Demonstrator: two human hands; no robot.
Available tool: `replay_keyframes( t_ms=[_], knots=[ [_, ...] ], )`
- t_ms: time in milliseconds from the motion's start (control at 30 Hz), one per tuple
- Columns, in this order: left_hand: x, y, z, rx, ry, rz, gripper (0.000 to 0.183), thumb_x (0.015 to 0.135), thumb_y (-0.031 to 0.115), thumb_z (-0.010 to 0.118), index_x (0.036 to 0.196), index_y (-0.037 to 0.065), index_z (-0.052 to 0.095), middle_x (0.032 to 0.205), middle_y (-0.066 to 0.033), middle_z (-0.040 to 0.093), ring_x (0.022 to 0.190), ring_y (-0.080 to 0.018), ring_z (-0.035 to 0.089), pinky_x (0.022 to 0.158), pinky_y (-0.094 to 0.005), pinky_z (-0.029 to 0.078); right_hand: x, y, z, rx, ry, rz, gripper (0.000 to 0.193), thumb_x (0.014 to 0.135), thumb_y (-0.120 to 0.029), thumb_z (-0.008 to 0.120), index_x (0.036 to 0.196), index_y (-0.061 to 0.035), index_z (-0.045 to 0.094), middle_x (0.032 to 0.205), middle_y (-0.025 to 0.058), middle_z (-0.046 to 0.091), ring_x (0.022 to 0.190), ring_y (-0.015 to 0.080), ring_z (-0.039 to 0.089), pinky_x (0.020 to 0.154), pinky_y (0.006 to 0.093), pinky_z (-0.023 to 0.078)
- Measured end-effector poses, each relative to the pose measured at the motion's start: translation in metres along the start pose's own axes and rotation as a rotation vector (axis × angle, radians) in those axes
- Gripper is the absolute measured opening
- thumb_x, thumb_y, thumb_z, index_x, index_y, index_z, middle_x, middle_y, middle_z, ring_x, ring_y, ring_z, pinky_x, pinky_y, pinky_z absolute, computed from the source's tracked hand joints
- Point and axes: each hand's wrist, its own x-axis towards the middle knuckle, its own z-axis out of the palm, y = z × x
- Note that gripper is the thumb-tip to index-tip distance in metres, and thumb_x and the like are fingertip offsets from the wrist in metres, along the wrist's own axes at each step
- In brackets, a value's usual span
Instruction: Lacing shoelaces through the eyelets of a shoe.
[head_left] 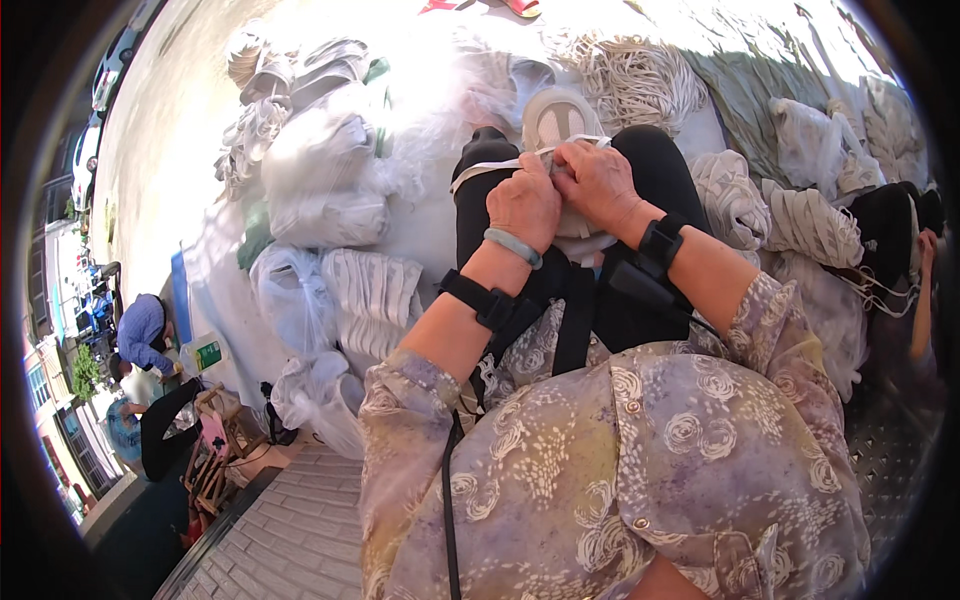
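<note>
A light beige and white sneaker [553, 122] rests between my knees, toe pointing away from me. A flat white shoelace [484, 170] runs across its upper, with one end trailing over my left knee. My left hand [524, 205] is closed in a pinch on the lace at the shoe's left side. Pressed close beside it, my right hand [600, 185] is also pinched at the lacing, and a stretch of lace shows past its knuckles. The fingers cover most of the eyelets and tongue, so the exact threading is hidden.
Bundled white laces [640, 85] lie beyond my right knee. Stacked shoe uppers [372, 290] and filled plastic bags [330, 175] lie to my left. More rolled bundles [735, 200] sit at my right, near another person's arm [925, 290]. A person in blue [145, 330] bends at far left, near wooden chairs [215, 440].
</note>
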Motion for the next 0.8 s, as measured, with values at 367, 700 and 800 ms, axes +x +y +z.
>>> replay_keyframes(
  t_ms=[367,700,800],
  knots=[
    [-0.003,0.006,-0.005,0.03,-0.061,-0.091,0.015,0.076,0.015,0.051,0.086,0.004,0.051,0.071,-0.0198,0.061,0.069,-0.0375,0.061,0.063,-0.0466,0.047,-0.008,0.006,0.004,-0.054,0.068,-0.084,0.015,0.074,-0.02,0.06,0.086,-0.01,0.055,0.084,0.0081,0.06,0.08,0.0263,0.059,0.071,0.0394,0.042],
    [-0.001,-0.011,-0.01,-0.162,-0.07,0.114,0.027,0.075,0.008,0.046,0.1,0.006,0.056,0.075,-0.0174,0.062,0.074,-0.0349,0.06,0.068,-0.0427,0.047,-0.008,0.006,0.011,-0.03,0.194,-0.16,0.012,0.074,-0.019,0.06,0.082,-0.0104,0.056,0.078,0.0059,0.06,0.075,0.0242,0.059,0.068,0.0376,0.042],
    [0.003,-0.023,-0.003,-0.237,-0.041,0.149,0.027,0.074,0.008,0.047,0.099,0.006,0.056,0.075,-0.0173,0.062,0.073,-0.0357,0.06,0.067,-0.0434,0.047,-0.003,0.003,0.012,-0.103,0.166,-0.208,0.009,0.075,-0.017,0.058,0.081,-0.0102,0.057,0.076,0.0059,0.06,0.074,0.0244,0.06,0.067,0.0379,0.043]
  ],
)
